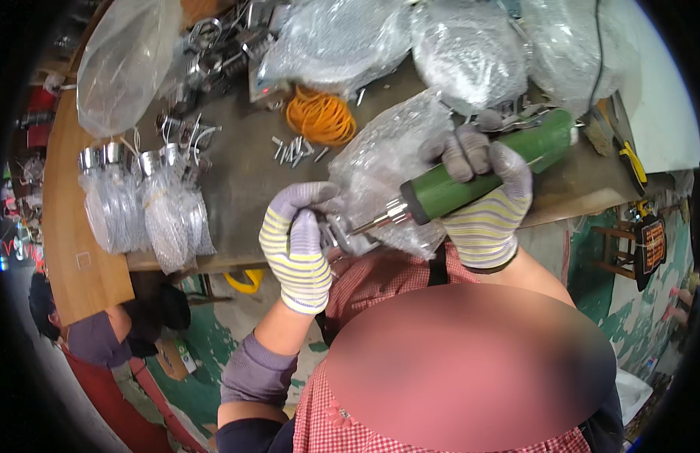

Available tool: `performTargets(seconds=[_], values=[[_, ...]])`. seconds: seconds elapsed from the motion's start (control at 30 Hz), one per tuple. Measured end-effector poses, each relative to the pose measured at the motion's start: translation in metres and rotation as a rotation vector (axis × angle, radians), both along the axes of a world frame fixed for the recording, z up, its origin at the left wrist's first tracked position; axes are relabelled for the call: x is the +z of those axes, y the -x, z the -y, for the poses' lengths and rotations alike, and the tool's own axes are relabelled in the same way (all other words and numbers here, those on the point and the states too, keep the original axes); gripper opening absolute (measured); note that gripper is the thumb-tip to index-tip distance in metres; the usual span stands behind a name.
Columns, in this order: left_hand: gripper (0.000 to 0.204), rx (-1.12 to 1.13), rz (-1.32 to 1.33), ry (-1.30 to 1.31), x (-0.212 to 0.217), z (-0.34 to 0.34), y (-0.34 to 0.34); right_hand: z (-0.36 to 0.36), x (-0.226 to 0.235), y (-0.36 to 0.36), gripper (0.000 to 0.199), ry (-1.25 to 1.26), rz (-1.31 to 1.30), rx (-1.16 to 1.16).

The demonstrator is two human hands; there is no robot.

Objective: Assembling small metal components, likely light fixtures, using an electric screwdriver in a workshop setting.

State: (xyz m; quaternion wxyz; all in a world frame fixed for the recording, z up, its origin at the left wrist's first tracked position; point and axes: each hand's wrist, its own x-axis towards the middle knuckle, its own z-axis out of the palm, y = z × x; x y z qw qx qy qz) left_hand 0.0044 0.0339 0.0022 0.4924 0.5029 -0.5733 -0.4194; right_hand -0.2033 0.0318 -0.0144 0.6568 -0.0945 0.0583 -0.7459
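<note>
My right hand (489, 208), in a striped glove with grey fingers, is wrapped round the body of a green electric screwdriver (452, 189). The tool lies slanted, its bit pointing left and down. At the bit's tip my left hand (298, 249), gloved alike, pinches a shiny metal fitting (345, 235); whether the bit sits in a screw is too small to tell. Beneath the tool and beside the fitting lies a bubble-wrapped piece (391, 166), partly covered by the right hand.
Loose screws (295, 151) lie near an orange bundle of bands (319, 117). Bubble-wrapped parts with metal ends (112, 211) stand left; larger bubble-wrapped pieces (471, 57) and metal fittings (206, 64) fill the back. A yellow-handled tool (633, 166) lies right. Another person (100, 336) is at left.
</note>
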Motion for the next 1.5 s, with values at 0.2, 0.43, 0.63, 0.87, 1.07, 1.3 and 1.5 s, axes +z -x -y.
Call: performTargets(seconds=[0.2,0.43,0.63,0.87,1.07,1.3,1.5], values=[[0.032,-0.018,-0.067,-0.027,-0.01,0.0,0.001,0.004,0.013,0.002,0.029,-0.209,-0.105,-0.022],[0.061,-0.108,0.463,0.32,0.0,0.002,-0.02,-0.039,0.073,0.112,0.059,0.013,-0.482,-0.324],[0.078,-0.41,1.145,0.391,0.054,-0.005,0.005,-0.027,0.039,0.254,0.062,-0.938,-2.45,-1.384],[0.074,-0.449,1.222,0.384,0.044,-0.008,-0.001,-0.007,0.034,0.271,0.035,-1.229,-2.457,-0.944],[0.071,-0.41,1.076,0.385,0.025,-0.006,-0.01,-0.01,0.046,0.244,0.03,-1.164,-2.564,-1.156],[0.071,-0.199,0.949,0.505,0.031,-0.016,0.007,-0.038,0.057,0.047,0.034,0.4,-1.835,-0.635],[0.094,-0.124,0.123,-0.033,0.045,-0.021,0.024,-0.023,0.064,0.015,0.014,0.458,-1.95,-0.866]])
